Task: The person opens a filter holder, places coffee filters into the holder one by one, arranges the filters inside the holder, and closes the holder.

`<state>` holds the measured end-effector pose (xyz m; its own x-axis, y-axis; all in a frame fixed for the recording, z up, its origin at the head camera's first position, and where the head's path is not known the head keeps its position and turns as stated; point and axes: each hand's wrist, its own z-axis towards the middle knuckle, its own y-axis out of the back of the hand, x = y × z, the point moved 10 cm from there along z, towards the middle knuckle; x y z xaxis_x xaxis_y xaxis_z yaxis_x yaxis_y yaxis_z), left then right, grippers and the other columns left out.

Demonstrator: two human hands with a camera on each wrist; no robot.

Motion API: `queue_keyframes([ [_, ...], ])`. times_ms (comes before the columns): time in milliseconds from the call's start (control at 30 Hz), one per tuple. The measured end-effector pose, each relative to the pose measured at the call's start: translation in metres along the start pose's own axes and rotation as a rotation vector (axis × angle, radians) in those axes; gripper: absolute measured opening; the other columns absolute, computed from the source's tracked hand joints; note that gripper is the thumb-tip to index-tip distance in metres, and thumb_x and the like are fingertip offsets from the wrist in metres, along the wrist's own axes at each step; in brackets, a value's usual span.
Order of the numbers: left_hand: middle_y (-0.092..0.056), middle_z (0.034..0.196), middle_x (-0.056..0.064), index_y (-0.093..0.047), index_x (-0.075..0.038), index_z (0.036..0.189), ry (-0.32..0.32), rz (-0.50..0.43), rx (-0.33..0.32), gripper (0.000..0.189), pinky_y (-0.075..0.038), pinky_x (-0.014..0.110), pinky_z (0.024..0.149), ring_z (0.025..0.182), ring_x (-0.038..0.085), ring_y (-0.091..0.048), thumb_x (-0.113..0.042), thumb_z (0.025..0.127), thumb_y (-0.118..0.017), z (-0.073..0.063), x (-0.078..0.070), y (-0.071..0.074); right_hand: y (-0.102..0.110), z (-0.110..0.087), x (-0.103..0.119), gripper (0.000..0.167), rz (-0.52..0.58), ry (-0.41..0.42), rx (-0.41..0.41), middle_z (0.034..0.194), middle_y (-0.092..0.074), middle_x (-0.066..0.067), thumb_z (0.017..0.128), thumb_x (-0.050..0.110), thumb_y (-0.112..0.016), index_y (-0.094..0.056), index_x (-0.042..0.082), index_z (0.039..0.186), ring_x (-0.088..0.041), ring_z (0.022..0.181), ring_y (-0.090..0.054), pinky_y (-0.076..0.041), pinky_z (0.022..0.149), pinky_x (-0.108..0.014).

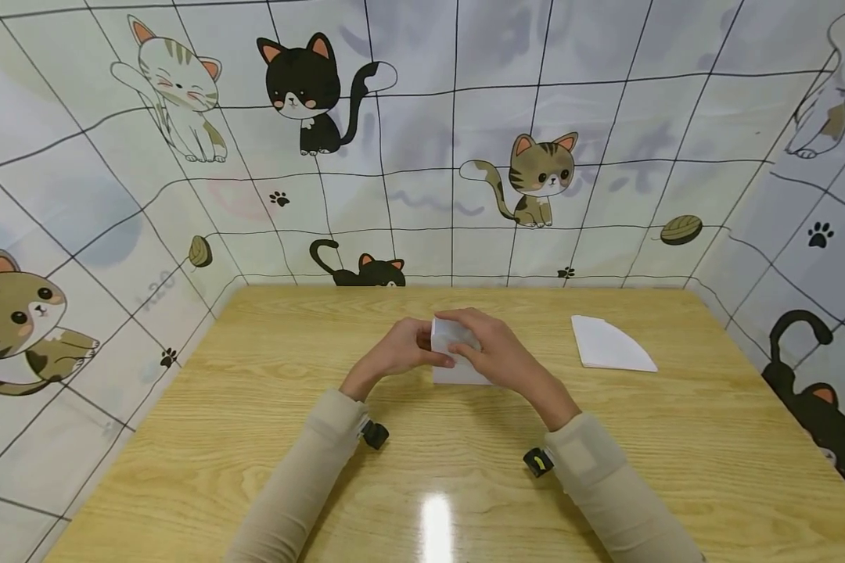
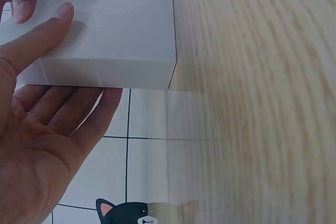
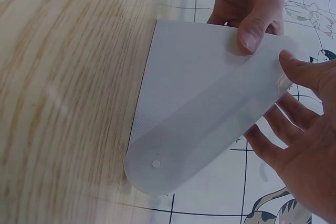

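Observation:
Both hands hold a white wedge-shaped block (image 1: 458,375) upright, one edge down on the table. Its broad face (image 3: 189,66) is finely lined, and a translucent strip (image 3: 210,124) with a rounded end and a small round pin (image 3: 156,164) runs along its slanted side. My left hand (image 1: 404,348) grips its left side, thumb on the near face and fingers behind, also in the left wrist view. On the upper right, my right hand (image 1: 496,352) grips the slanted side, with its thumb on the strip and fingers on the far side.
A quarter-round stack of white sheets (image 1: 611,348) lies to the right on the wooden table (image 1: 289,336). Cat-printed cloth walls (image 1: 422,141) stand along the table's back and sides. A bright glare spot shows near the table's front.

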<state>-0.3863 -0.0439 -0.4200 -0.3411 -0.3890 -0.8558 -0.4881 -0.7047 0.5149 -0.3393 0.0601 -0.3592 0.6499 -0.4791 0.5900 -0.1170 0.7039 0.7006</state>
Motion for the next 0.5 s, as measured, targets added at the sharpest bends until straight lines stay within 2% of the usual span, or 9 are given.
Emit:
queue_keyframes([
  [500, -0.079, 0.104, 0.008, -0.074, -0.007, 0.116, 0.016, -0.012, 0.003, 0.032, -0.058, 0.03, 0.08, 0.091, 0.014, -0.075, -0.019, 0.088, -0.085, 0.0007, 0.0006, -0.0003, 0.0067, -0.0008, 0.0024, 0.049, -0.026, 0.024, -0.012, 0.144, -0.063, -0.01, 0.097, 0.008, -0.072, -0.058, 0.01, 0.143, -0.031, 0.132, -0.06, -0.052, 0.103, -0.051],
])
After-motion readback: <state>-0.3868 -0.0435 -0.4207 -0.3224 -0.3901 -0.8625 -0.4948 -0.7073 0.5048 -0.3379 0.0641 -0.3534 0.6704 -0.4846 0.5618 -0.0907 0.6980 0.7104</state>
